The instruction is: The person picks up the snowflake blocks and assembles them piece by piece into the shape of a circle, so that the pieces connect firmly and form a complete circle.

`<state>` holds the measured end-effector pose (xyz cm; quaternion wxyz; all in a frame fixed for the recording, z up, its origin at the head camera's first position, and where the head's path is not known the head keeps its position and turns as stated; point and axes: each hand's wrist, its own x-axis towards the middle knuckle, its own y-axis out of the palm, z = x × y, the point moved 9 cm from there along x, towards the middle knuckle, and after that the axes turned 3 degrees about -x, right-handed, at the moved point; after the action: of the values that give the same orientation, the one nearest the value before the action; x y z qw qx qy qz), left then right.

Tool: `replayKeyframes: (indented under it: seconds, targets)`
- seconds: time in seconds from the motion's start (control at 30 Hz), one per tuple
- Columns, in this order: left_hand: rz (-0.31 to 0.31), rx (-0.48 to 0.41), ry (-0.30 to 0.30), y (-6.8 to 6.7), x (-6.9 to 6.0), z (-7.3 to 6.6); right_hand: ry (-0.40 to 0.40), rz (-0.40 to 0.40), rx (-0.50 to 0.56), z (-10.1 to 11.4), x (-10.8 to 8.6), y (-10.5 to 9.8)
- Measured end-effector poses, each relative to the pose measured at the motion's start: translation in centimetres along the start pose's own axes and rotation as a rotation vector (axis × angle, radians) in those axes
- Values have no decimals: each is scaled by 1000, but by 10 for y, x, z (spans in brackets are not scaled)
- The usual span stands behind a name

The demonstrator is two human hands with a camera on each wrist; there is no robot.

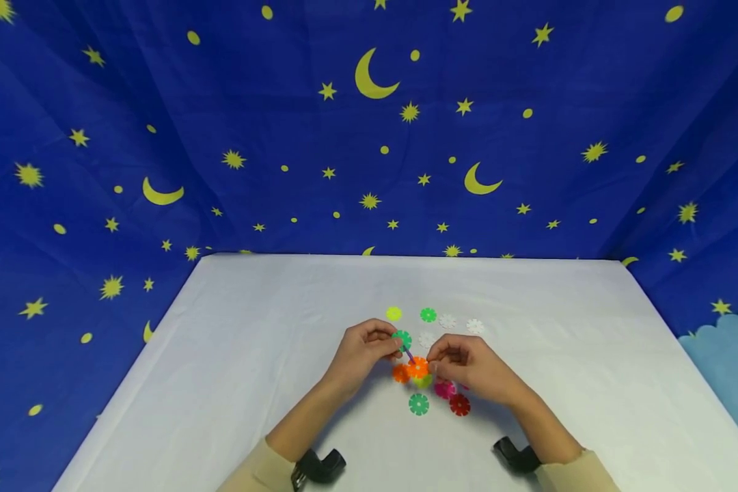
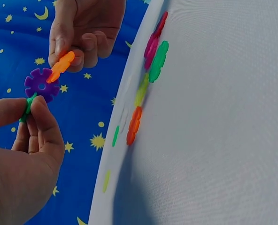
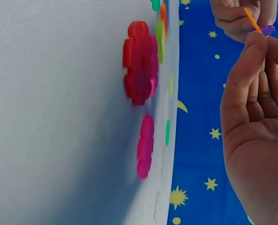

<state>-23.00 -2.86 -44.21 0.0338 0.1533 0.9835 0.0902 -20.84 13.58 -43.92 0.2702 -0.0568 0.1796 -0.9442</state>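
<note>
My left hand (image 1: pixel 364 352) pinches a green notched plastic disc (image 1: pixel 402 339) between thumb and fingers, above the table. A purple disc (image 2: pixel 41 86) is joined edge-on to that green one and shows as a thin strip in the head view. On the purple disc's other side sits an orange disc (image 1: pixel 417 367), meeting it at the rim. My right hand (image 1: pixel 476 365) pinches the orange disc's outer edge with thumb and fingertips. In the right wrist view the orange disc appears as a thin line, and the green disc cannot be made out.
Below the hands lie an orange-red disc (image 1: pixel 401 373), a green disc (image 1: pixel 419 404), a red disc (image 1: pixel 460 404), a magenta disc (image 1: pixel 445 389) and a yellow-green disc (image 1: pixel 423 381). Farther back are yellow (image 1: pixel 393 313), green (image 1: pixel 428 315) and several white discs (image 1: pixel 475 326) on the white table (image 1: pixel 252 342).
</note>
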Motion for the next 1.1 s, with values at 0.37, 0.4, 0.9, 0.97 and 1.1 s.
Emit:
replayKeyframes:
  seconds: [0.37, 0.4, 0.9, 0.97, 1.1]
  targets:
    - [20, 3, -5, -4, 1, 4, 61, -15, -88, -7, -2, -19]
    - [22, 0, -7, -4, 1, 4, 64, -14, -100, -8, -3, -20]
    - [-18, 45, -35, -9, 0, 8, 109, 95, -321, -32, -14, -29]
    - [-13, 44, -35, -8, 0, 7, 109, 105, -319, -33, -15, -29]
    - [-6, 50, -33, -8, 2, 6, 99, 105, -340, -33, -16, -35]
